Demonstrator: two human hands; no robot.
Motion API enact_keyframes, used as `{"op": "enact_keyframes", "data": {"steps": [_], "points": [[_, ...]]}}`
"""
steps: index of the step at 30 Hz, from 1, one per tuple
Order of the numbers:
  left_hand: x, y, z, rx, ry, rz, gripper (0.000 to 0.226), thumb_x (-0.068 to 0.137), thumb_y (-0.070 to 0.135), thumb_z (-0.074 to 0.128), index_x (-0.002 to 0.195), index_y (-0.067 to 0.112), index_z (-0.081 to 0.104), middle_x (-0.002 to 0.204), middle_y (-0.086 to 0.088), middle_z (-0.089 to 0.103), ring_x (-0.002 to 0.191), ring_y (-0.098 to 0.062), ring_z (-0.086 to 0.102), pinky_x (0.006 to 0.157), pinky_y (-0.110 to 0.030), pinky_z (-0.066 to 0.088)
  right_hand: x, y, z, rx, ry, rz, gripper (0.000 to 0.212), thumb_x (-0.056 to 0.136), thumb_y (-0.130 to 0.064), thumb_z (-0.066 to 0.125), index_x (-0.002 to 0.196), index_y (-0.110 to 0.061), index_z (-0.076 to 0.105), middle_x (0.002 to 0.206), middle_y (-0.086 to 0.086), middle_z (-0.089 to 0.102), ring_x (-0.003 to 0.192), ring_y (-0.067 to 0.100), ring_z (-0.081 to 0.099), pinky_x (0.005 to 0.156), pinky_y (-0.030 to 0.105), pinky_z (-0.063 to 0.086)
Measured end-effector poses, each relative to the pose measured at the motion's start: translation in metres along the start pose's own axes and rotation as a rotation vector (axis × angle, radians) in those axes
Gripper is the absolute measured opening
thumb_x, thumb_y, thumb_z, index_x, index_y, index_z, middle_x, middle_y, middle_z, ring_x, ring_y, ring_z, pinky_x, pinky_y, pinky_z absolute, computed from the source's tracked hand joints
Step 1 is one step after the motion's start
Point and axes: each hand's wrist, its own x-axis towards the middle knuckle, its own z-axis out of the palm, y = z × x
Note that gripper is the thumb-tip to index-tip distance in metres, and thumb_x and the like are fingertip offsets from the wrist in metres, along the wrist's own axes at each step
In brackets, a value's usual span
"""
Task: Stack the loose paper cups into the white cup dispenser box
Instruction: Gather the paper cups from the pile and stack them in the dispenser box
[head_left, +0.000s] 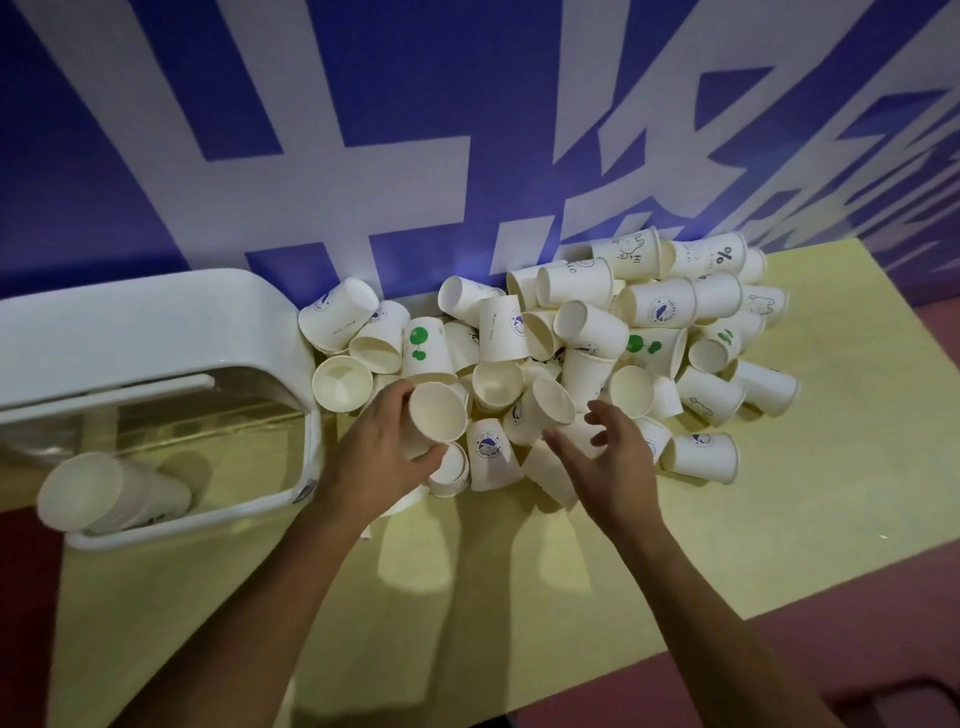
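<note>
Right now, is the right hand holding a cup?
No, the right hand is open with fingers spread over the pile of cups, while the left hand grips one cup.

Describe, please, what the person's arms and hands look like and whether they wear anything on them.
The left forearm and right forearm are bare to the picture's lower edge: no sleeves show. The left hand and right hand have no gloves, and I see no watch, bracelet or rings, though the light is dim.
</note>
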Motion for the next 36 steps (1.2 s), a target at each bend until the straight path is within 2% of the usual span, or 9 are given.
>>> {"op": "enact_keyframes", "data": {"steps": [2, 4, 8, 11, 19, 23, 28, 31, 36], "points": [[-0.012, 0.005, -0.01, -0.107, 0.059, -0.01, 0.079, 0.074, 0.033, 0.093, 0.138, 0.022, 0.049, 0.133, 0.005, 0.06, 0.119, -0.015, 0.058, 0.097, -0.031, 0.049, 0.016, -0.005, 0.007, 0.03, -0.035, 0.066, 0.088, 0.078, -0.06, 0.081, 0.148, -0.019, 0.047, 0.133, -0.001, 0.057, 0.115, 0.019, 0.057, 0.092, 0.042, 0.052], [-0.022, 0.01, -0.02, -0.182, 0.111, -0.062, 0.079, 0.072, 0.033, 0.095, 0.136, 0.026, 0.05, 0.129, 0.01, 0.059, 0.116, -0.012, 0.057, 0.094, -0.029, 0.048, 0.03, -0.009, 0.016, 0.056, -0.058, 0.1, 0.085, 0.076, -0.06, 0.082, 0.141, -0.014, 0.052, 0.126, -0.001, 0.056, 0.113, 0.019, 0.054, 0.089, 0.039, 0.05], [-0.032, 0.017, -0.034, -0.283, 0.145, -0.143, 0.077, 0.067, 0.053, 0.089, 0.129, 0.044, 0.045, 0.125, 0.017, 0.06, 0.111, -0.009, 0.06, 0.088, -0.03, 0.05, 0.047, -0.009, 0.033, 0.092, -0.055, 0.136, 0.08, 0.07, -0.073, 0.077, 0.123, -0.015, 0.066, 0.112, -0.006, 0.064, 0.103, 0.019, 0.063, 0.082, 0.039, 0.056], [-0.036, 0.017, -0.04, -0.311, 0.158, -0.154, 0.079, 0.064, 0.061, 0.084, 0.132, 0.046, 0.045, 0.126, 0.024, 0.059, 0.113, 0.0, 0.058, 0.089, -0.023, 0.048, 0.051, -0.004, 0.041, 0.113, -0.048, 0.152, 0.084, 0.063, -0.083, 0.071, 0.116, -0.019, 0.07, 0.106, -0.005, 0.07, 0.096, 0.017, 0.067, 0.08, 0.045, 0.062], [-0.048, 0.004, -0.049, -0.362, 0.202, -0.134, 0.076, 0.078, 0.048, 0.086, 0.141, 0.034, 0.047, 0.132, 0.015, 0.06, 0.118, -0.008, 0.059, 0.095, -0.028, 0.051, 0.041, -0.014, 0.039, 0.169, -0.007, 0.195, 0.058, 0.077, -0.055, 0.083, 0.112, -0.016, 0.058, 0.101, -0.005, 0.063, 0.097, 0.021, 0.065, 0.081, 0.045, 0.06], [-0.058, -0.003, -0.062, -0.372, 0.246, -0.117, 0.072, 0.075, 0.037, 0.092, 0.134, 0.031, 0.051, 0.125, 0.016, 0.063, 0.115, -0.01, 0.062, 0.092, -0.03, 0.054, 0.023, -0.028, 0.034, 0.134, 0.05, 0.091, 0.057, 0.08, -0.046, 0.085, 0.119, -0.017, 0.055, 0.109, -0.002, 0.063, 0.102, 0.021, 0.062, 0.079, 0.033, 0.048], [-0.079, -0.023, -0.093, -0.416, 0.266, -0.092, 0.075, 0.071, 0.06, 0.086, 0.133, 0.038, 0.051, 0.128, 0.026, 0.06, 0.119, -0.009, 0.06, 0.092, -0.017, 0.049, -0.015, -0.059, 0.03, 0.096, 0.067, -0.154, 0.065, 0.081, -0.046, 0.085, 0.134, -0.022, 0.055, 0.124, -0.009, 0.062, 0.11, 0.014, 0.057, 0.087, 0.031, 0.048], [-0.101, -0.046, -0.119, -0.404, 0.278, -0.084, 0.084, 0.074, 0.066, 0.08, 0.145, 0.03, 0.05, 0.142, 0.014, 0.059, 0.13, -0.011, 0.056, 0.103, -0.032, 0.05, -0.049, -0.097, 0.042, 0.101, -0.002, -0.281, 0.067, 0.079, -0.053, 0.084, 0.134, -0.027, 0.056, 0.127, -0.014, 0.062, 0.11, 0.008, 0.057, 0.087, 0.023, 0.048], [-0.143, -0.074, -0.171, -0.425, 0.333, -0.091, 0.077, 0.081, 0.059, 0.075, 0.146, 0.026, 0.051, 0.143, 0.015, 0.058, 0.134, -0.011, 0.055, 0.103, -0.02, 0.048, -0.104, -0.167, 0.094, 0.124, -0.132, -0.417, 0.076, 0.073, -0.056, 0.083, 0.137, -0.026, 0.057, 0.131, -0.014, 0.061, 0.113, 0.004, 0.057, 0.091, 0.021, 0.048]]}}
